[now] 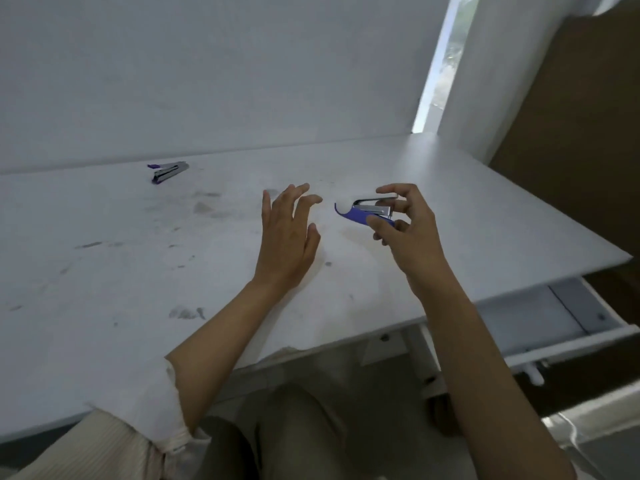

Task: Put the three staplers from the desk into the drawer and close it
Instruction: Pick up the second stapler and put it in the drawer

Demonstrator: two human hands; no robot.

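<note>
While right hand [407,226] grips it, blue stapler [367,213] points left.

Blue-and-silver stapler [372,211], purple-and-silver stapler [168,171], smudged white desk [138,265].

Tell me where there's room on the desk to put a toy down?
Lots: the desk is bare between the far stapler and the near edge, and right of the right hand. Crowded only by the left hand and the held stapler.
</note>
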